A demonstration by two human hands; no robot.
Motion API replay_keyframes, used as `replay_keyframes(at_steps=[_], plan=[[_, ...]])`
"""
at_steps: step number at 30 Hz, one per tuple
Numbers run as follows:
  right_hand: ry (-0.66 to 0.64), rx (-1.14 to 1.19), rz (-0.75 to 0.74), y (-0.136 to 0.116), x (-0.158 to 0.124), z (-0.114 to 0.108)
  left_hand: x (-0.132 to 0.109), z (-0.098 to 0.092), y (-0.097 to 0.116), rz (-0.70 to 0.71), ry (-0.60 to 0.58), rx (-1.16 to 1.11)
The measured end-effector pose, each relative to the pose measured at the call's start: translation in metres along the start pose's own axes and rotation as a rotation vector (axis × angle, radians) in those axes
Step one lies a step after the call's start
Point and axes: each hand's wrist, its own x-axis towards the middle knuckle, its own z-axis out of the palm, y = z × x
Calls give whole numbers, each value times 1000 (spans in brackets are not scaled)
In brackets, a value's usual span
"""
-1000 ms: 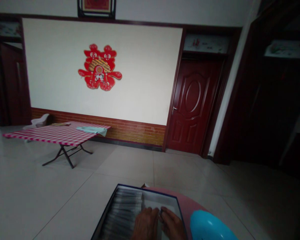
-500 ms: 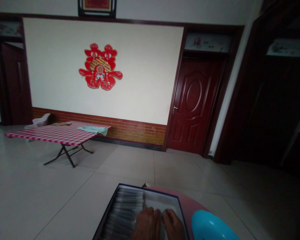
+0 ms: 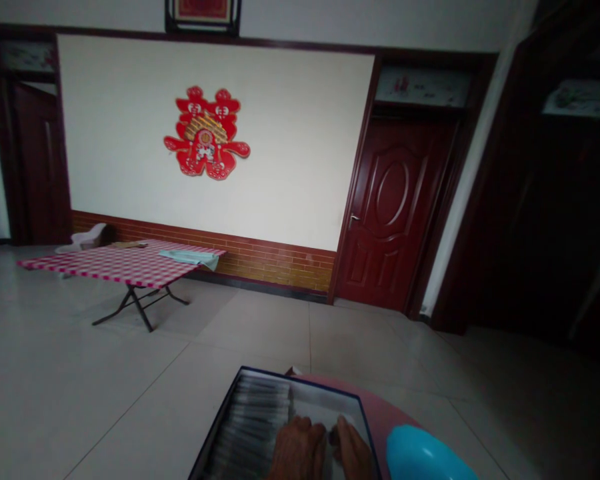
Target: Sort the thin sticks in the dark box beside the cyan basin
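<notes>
A shallow box (image 3: 363, 415) with a dark blue rim and pale inside stands at the bottom centre. Rows of slim, clear-wrapped dark items (image 3: 253, 420) fill its left part. My left hand (image 3: 299, 450) is over the middle of the box, fingers curled together beside the wrapped rows. Close to its right, my right hand (image 3: 351, 450) has thumb and fingers pinched around a small dark thing (image 3: 334, 437), too small and blurred to name. What the left fingers hold, if anything, is hidden.
The box rests on a round pink surface (image 3: 375, 407), with a bright blue rounded object (image 3: 423, 453) at its right. Farther off stand a folding table (image 3: 115, 265) under a checked cloth, bearing a pale green cloth (image 3: 190, 257), and a red door (image 3: 390, 213).
My right fingers have shifted slightly apart from my left hand, and a small dark thing now shows at them. The whole view has swung slightly left.
</notes>
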Motion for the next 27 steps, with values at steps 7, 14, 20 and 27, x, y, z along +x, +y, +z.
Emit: replay_keyframes(at_steps=[7, 14, 20, 27], plan=[[-7, -85, 40, -21, -12, 6, -3, 4, -1, 12, 30, 18], [-11, -131, 53, -15, -7, 0, -1, 0, 1, 13, -13, 17], [23, -98, 48, -16, -8, 4, -2, 2, -1, 11, 22, 13], [-15, -268, -14, -15, -7, 1, -1, -5, 4, 0, -58, 14]])
